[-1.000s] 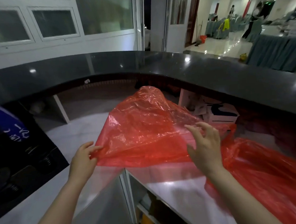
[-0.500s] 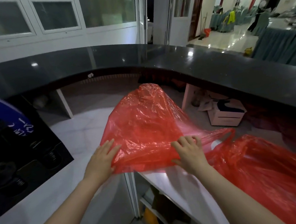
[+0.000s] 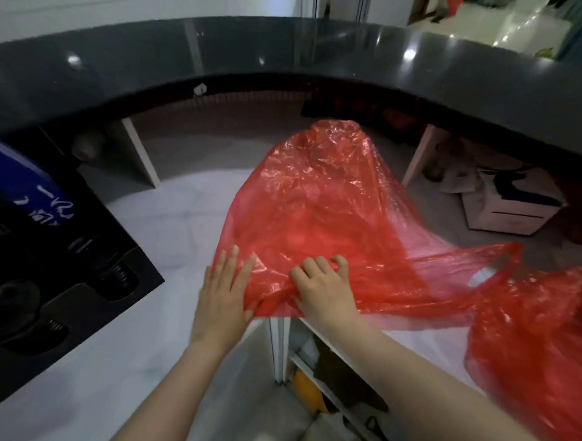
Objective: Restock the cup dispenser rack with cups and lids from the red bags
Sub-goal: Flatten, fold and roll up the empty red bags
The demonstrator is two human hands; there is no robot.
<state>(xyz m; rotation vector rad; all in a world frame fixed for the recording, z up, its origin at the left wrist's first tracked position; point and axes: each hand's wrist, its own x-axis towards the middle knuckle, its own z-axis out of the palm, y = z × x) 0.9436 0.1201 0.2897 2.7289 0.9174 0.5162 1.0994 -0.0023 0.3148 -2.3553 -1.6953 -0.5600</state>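
Observation:
A thin red plastic bag (image 3: 319,198) lies puffed up on the white lower counter (image 3: 180,220), its handle loop trailing to the right. My left hand (image 3: 224,292) lies flat on the bag's near left edge with straight fingers. My right hand (image 3: 322,288) has its fingers curled into the plastic at the near edge, bunching it. A second red bag (image 3: 556,347) lies crumpled at the right. What the bags hold is hidden, and no cups or lids show.
A black rack with round spring-loaded openings (image 3: 44,279) stands at the left, a blue box (image 3: 11,183) on it. A dark curved upper counter (image 3: 272,47) rings the workspace. A white printer (image 3: 513,203) sits under it at right. Shelves (image 3: 326,381) open below the counter gap.
Both hands came down and together onto the bag's near edge. The left went from pinching a corner to lying flat; the right's fingers curled into the plastic. The head tilted downward.

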